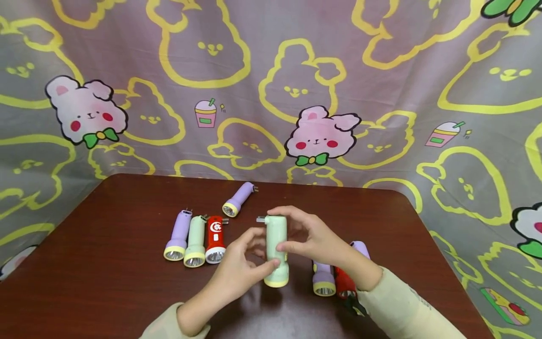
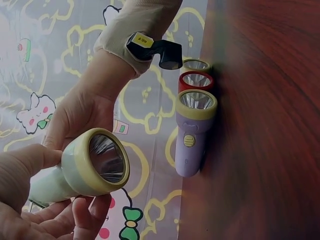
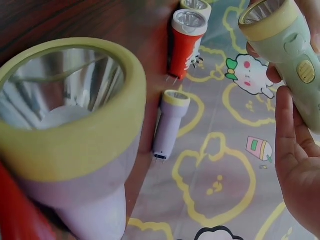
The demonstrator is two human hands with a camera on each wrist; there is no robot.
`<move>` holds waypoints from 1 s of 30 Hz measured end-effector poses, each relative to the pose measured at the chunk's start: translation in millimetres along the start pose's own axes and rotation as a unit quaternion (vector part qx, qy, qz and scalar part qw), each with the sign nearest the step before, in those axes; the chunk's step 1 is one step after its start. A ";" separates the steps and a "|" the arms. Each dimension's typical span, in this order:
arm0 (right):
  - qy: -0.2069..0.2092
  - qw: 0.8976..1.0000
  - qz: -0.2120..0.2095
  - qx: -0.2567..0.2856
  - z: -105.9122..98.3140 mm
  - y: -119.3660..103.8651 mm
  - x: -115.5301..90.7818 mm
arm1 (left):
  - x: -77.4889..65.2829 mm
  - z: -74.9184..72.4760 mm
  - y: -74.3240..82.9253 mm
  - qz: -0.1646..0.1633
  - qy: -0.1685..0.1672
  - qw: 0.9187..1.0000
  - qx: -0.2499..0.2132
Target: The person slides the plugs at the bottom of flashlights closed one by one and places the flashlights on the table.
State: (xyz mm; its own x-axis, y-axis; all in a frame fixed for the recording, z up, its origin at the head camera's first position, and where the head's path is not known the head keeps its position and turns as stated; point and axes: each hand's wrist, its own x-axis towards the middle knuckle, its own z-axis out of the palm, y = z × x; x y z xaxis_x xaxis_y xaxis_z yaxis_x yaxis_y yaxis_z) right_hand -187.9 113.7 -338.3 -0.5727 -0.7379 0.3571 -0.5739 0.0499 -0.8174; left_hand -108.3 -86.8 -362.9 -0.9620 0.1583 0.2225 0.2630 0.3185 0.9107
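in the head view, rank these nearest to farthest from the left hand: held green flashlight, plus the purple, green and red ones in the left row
1. Held green flashlight: touching the left hand.
2. Left-row red flashlight: row's right end.
3. Left-row green flashlight: middle of the row.
4. Left-row purple flashlight: left end.

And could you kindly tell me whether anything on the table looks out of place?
Only mildly: the purple flashlight at the back lies alone, at a sharper slant than the row of three on the left.
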 end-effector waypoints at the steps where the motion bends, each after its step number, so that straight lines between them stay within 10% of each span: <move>1: -0.002 1.000 -0.003 0.007 0.5 0.8 0.3 | -0.5 -0.4 -0.4 -0.002 -0.001 1.000 -0.003; 30: 0.003 1.000 -0.025 0.019 -2.9 -5.6 1.3 | -4.3 2.4 -2.1 0.030 0.008 0.999 -0.038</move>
State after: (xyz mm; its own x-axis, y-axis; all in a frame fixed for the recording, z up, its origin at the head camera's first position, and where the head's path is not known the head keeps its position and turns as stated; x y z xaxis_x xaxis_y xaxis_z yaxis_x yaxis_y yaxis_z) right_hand -187.1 114.5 -332.0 -0.5481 -0.7346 0.3999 -0.5788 -0.0121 -0.8154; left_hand -104.5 -85.9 -366.6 -0.9461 0.1593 0.2819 0.3138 0.2370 0.9194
